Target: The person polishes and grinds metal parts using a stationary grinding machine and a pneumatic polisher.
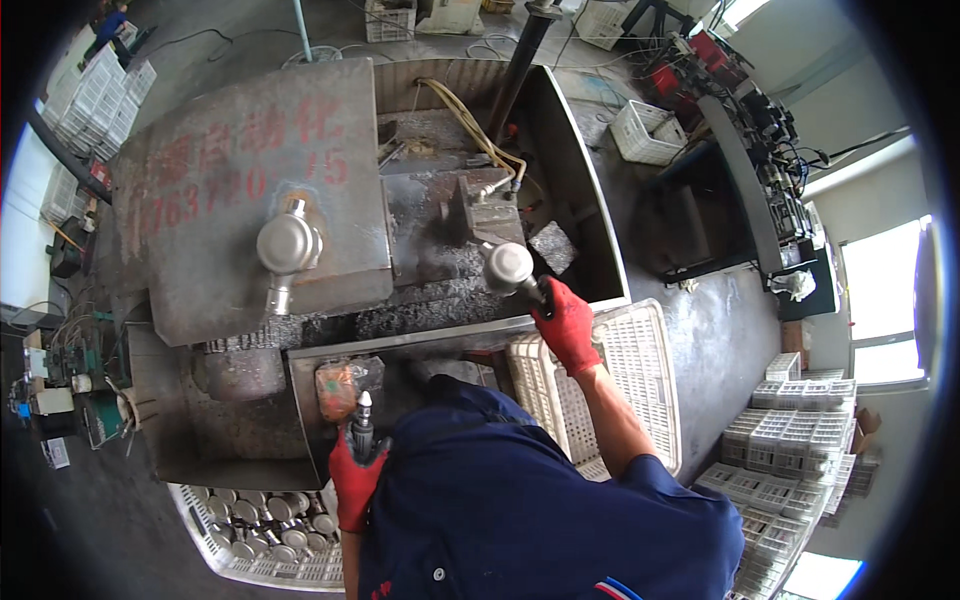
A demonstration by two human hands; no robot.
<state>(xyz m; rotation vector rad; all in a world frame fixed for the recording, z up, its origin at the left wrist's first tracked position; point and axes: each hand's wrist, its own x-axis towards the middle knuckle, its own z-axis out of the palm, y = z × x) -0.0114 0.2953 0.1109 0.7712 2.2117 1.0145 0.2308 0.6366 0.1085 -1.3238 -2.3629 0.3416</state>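
My right hand (566, 325), in a red glove with dark fingers, is closed round the stem of a round silvery metal fitting (510, 265). It holds the fitting over the machine bed, close to the metal fixture block (492, 212). Low by my body, my left hand (356, 482), also gloved, grips a dark hand tool (361, 432) with a pale pointed tip; its exact kind is unclear. A similar round metal fitting (286, 246) with a short stem rests on the grey steel cover (215, 130) left of the fixture.
A white crate (205, 535) holds several metal fittings at lower left. Another white crate (655, 400) stands beside my right arm. Tan hoses (465, 120) run to the fixture inside the steel trough (590, 190). Orange material in plastic (340, 390) lies near my left hand.
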